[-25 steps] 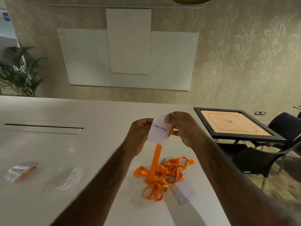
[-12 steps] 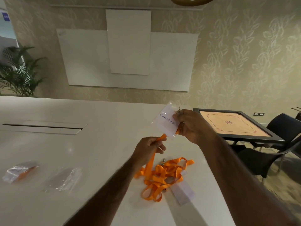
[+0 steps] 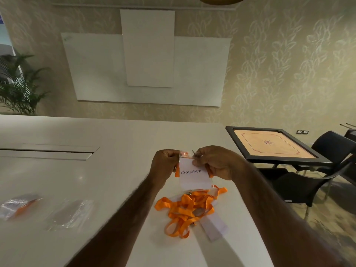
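Observation:
A clear badge sleeve (image 3: 193,174) with a white card marked CHROME hangs upright above the white table (image 3: 96,180). My left hand (image 3: 164,166) pinches its top left corner. My right hand (image 3: 215,162) pinches the top right corner, where a small metal clip sticks out. An orange strap shows behind the sleeve at its left edge. Below the sleeve a tangle of orange lanyards (image 3: 188,209) lies on the table, partly over another white card (image 3: 213,226).
Two clear plastic bags lie at the left, one (image 3: 18,206) with something orange in it, the other (image 3: 69,213) looking empty. A long slot (image 3: 50,151) runs in the tabletop. A carrom board (image 3: 269,145) and black chairs (image 3: 300,182) stand right of the table's edge.
My left hand let go of the orange strap and came up to pinch the sleeve's top left corner. The sleeve turned from tilted to upright and came lower, nearer the lanyard pile.

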`<act>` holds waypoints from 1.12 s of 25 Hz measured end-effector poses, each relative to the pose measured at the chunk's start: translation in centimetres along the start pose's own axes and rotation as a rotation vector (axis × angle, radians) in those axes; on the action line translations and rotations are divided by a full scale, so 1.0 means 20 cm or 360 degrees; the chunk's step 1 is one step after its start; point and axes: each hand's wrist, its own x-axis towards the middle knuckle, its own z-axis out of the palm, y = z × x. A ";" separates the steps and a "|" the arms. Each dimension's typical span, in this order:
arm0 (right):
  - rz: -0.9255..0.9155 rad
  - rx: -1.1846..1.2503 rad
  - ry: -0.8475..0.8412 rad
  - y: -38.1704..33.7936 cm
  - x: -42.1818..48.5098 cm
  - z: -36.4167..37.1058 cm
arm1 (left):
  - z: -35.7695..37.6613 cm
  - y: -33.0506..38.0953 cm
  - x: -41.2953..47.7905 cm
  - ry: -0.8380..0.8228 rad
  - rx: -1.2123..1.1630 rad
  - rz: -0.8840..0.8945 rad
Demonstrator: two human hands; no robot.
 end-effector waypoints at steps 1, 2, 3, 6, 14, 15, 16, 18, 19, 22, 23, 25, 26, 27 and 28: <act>-0.0068 0.0042 0.0011 0.00 0.00 0.00 | 0.00 0.00 0.00 0.0015 -0.0005 -0.0002; -0.0157 0.0083 0.0039 0.01 0.00 0.01 | 0.00 0.00 0.00 0.0034 -0.0018 -0.0007; -0.0243 0.0127 0.0082 0.01 0.01 0.02 | 0.01 0.01 -0.01 0.0066 -0.0023 -0.0014; -0.0273 0.0289 0.0209 0.02 0.01 0.05 | 0.02 0.03 -0.02 0.0129 0.0174 0.0036; -0.0331 0.0189 0.0244 0.03 0.00 0.08 | -0.02 0.04 -0.03 -0.0021 0.0396 0.0214; -0.0361 0.0239 0.0258 0.02 0.00 0.08 | -0.03 0.03 -0.04 -0.0044 0.0396 0.0238; -0.0399 0.0312 0.0282 0.01 -0.01 0.08 | -0.03 0.02 -0.04 -0.0072 0.0385 0.0248; -0.0439 0.0523 0.0332 0.00 0.00 0.05 | -0.04 0.00 -0.06 -0.0080 0.0292 0.0097; -0.0418 0.0618 0.0353 0.00 0.01 0.03 | -0.04 -0.01 -0.07 -0.0095 0.0231 -0.0005; -0.0273 0.0703 0.0407 -0.01 0.02 0.01 | -0.04 -0.03 -0.08 -0.0150 0.0204 -0.0039; -0.0239 0.0706 0.0384 -0.01 0.01 0.01 | -0.04 -0.02 -0.08 -0.0113 0.0219 -0.0041; -0.0185 0.0700 0.0266 -0.01 0.00 0.04 | -0.04 0.00 -0.08 -0.0028 0.0163 -0.0011; -0.0155 0.0668 0.0217 0.00 0.00 0.06 | -0.04 0.01 -0.08 -0.0023 0.0134 0.0030; -0.0129 0.0587 0.0212 0.01 0.00 0.08 | -0.04 0.01 -0.07 -0.0055 0.0107 0.0060; -0.0113 0.0470 0.0255 0.01 0.01 0.09 | -0.04 0.01 -0.07 -0.0110 0.0051 0.0065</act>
